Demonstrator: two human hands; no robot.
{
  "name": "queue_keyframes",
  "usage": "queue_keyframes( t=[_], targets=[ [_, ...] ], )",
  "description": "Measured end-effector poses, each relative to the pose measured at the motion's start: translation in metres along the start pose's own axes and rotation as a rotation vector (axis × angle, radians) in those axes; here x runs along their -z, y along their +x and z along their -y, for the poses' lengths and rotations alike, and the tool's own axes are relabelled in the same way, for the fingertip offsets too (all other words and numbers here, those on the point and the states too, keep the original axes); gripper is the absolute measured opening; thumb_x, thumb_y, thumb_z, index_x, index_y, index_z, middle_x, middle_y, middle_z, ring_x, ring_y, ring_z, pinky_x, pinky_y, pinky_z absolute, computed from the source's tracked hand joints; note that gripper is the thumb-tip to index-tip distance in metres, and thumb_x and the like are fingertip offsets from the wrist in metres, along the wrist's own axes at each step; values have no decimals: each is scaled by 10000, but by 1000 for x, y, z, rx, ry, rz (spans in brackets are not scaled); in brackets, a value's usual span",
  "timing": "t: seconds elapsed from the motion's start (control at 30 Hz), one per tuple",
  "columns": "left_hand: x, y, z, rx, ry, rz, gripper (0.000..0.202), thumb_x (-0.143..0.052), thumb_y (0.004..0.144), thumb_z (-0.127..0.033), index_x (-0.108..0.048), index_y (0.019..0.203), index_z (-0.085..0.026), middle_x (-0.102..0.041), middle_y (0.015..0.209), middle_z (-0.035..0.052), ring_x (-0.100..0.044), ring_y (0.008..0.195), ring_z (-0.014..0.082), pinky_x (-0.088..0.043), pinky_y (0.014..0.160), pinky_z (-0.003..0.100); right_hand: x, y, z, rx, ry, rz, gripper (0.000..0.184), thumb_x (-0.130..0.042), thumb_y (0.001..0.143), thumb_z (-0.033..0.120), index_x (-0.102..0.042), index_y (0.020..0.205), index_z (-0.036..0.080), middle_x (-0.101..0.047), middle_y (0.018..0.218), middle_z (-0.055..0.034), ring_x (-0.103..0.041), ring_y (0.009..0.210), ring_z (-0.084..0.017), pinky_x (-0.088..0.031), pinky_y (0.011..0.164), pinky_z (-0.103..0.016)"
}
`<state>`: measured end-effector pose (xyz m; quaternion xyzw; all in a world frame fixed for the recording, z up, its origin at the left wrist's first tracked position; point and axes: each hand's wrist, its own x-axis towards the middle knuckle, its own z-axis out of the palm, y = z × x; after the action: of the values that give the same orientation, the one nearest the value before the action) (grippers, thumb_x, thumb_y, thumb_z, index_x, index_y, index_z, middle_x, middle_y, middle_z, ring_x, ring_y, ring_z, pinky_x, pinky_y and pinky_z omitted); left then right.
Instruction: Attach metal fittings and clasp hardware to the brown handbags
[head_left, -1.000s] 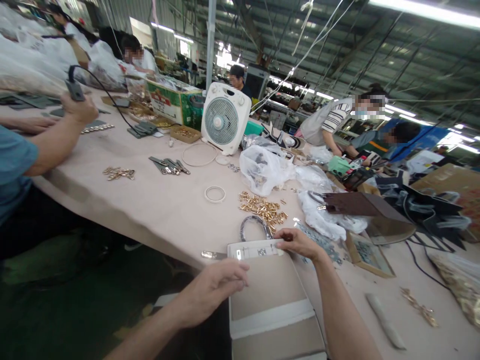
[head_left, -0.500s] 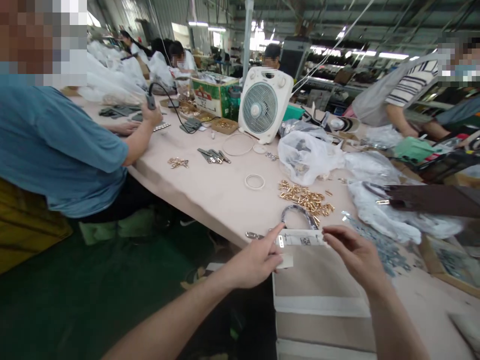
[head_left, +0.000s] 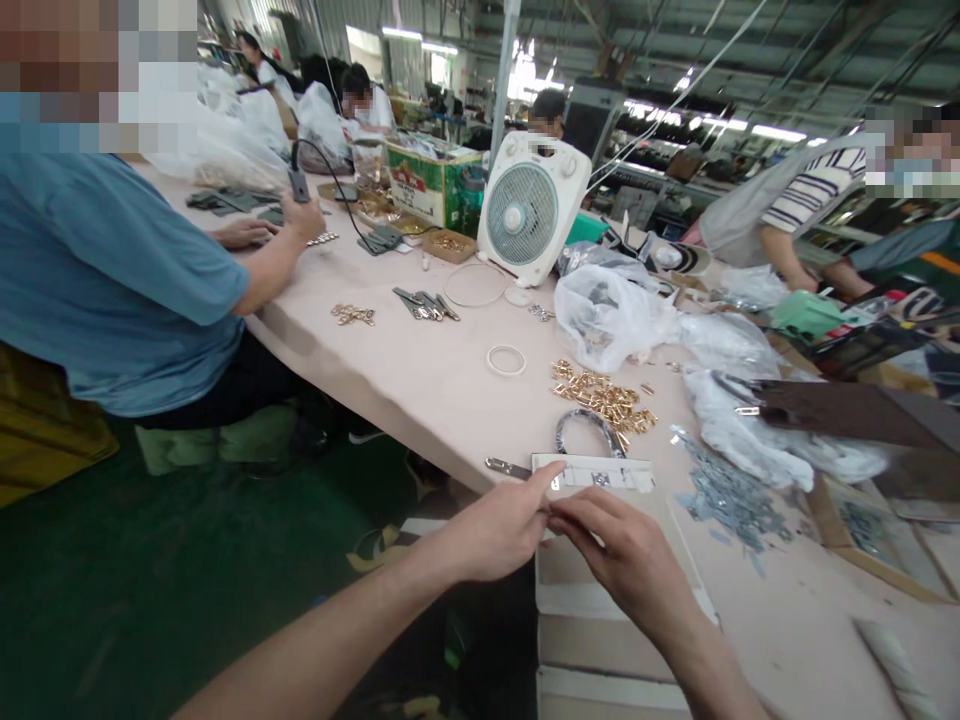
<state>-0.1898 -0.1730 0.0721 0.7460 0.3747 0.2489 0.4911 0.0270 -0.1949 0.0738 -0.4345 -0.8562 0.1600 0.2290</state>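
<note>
Right hand (head_left: pixel 626 550) moved across beige panel (head_left: pixel 577 640) to left hand (head_left: pixel 501 528), perhaps touching.

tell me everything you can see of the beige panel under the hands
The beige panel looks smooth, perhaps fabric or leather, with pale bands across it. Near its far end is a white strip bearing a small metallic-looking fitting. The panel runs lengthwise towards the viewer, out of frame at the bottom. The left hand and right hand meet over its left side, hiding part; how firmly either touches it is unclear.

The left hand (head_left: pixel 499 530), right hand (head_left: pixel 626 545) and both forearms (head_left: pixel 352 637) are bare.
</note>
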Motion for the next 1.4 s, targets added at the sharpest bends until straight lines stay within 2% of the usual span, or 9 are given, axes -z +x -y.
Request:
queue_keyframes(
  t=[0.07, 0.13, 0.2, 0.3, 0.53, 0.73, 0.87, 1.03, 1.4],
  targets=[
    [0, 0, 0, -2, 21, -18, 489, -484, 981, -226, -538, 1467, -215, -750, 1209, 91, -692, 1104, 246, -514, 971, 338, 2, -1, 3, -19, -21, 18, 159, -561, 1051, 269, -679, 1157, 286, -707, 1026, -41, -688, 928, -193, -549, 853, -322],
    [0, 2, 0, -25, 57, -20, 312, -488, 984, -230, -698, 1213, -195, -765, 1091, 74, -698, 1004, 218, -508, 903, 295, 4, -3, 5, -48, -30, 33, 132, -545, 1056, 265, -667, 1107, 270, -693, 1009, -40, -678, 907, -192, -539, 830, -323],
    [1, 4, 1, -45, 92, 5, 246, -500, 981, -234, -739, 952, -180, -759, 942, 50, -681, 879, 184, -485, 820, 261, 4, -4, 7, -76, -24, 43, 109, -529, 1060, 263, -637, 1050, 255, -674, 990, -39, -664, 882, -190, -526, 792, -322],
    [3, 5, 2, -38, 82, 37, 267, -525, 969, -255, -718, 807, -168, -713, 808, 18, -626, 771, 151, -438, 737, 243, 1, -6, 10, -90, 7, 27, 96, -512, 1061, 245, -588, 1004, 251, -645, 956, -37, -643, 849, -189, -511, 746, -321],
    [0, 5, 24, 210, -480, 88, 291, -638, 885, -392, -747, 937, -127, -721, 838, 39, -640, 783, 172, -488, 741, 265, -3, -23, 10, 119, 153, -190, 183, -551, 995, 131, -593, 1068, 294, -638, 935, -44, -632, 871, -215, -536, 754, -347],
    [-4, -2, 35, 126, -314, 162, 245, -591, 941, -327, -761, 1003, -162, -771, 987, 45, -674, 927, 182, -496, 870, 270, 32, -29, -55, -188, 166, -349, 89, -558, 1028, 307, -622, 1078, 270, -628, 1142, -100, -603, 1148, -262, -498, 1012, -454],
    [-10, -4, 25, 31, -205, 247, 235, -576, 964, -298, -773, 1038, -194, -784, 1035, 33, -684, 965, 183, -490, 894, 262, 46, -15, -95, -298, 157, -157, 211, -567, 1017, 436, -662, 1001, 249, -590, 1306, -92, -546, 1297, -262, -393, 1154, -468],
    [-15, -3, 19, 22, -222, 296, 249, -566, 996, -345, -762, 1067, -208, -793, 1003, 33, -707, 917, 168, -507, 845, 240, 37, 4, -107, -306, 238, 40, 282, -535, 1024, 473, -669, 977, 229, -578, 1351, -100, -518, 1347, -254, -372, 1171, -447],
    [-11, 0, 24, 102, -287, 286, 299, -540, 1012, -425, -709, 1062, -184, -759, 899, 38, -683, 732, 136, -505, 706, 210, 29, 7, -115, -315, 250, 104, 292, -525, 1022, 458, -678, 954, 219, -592, 1319, -112, -555, 1280, -265, -407, 1137, -469]
  ],
)
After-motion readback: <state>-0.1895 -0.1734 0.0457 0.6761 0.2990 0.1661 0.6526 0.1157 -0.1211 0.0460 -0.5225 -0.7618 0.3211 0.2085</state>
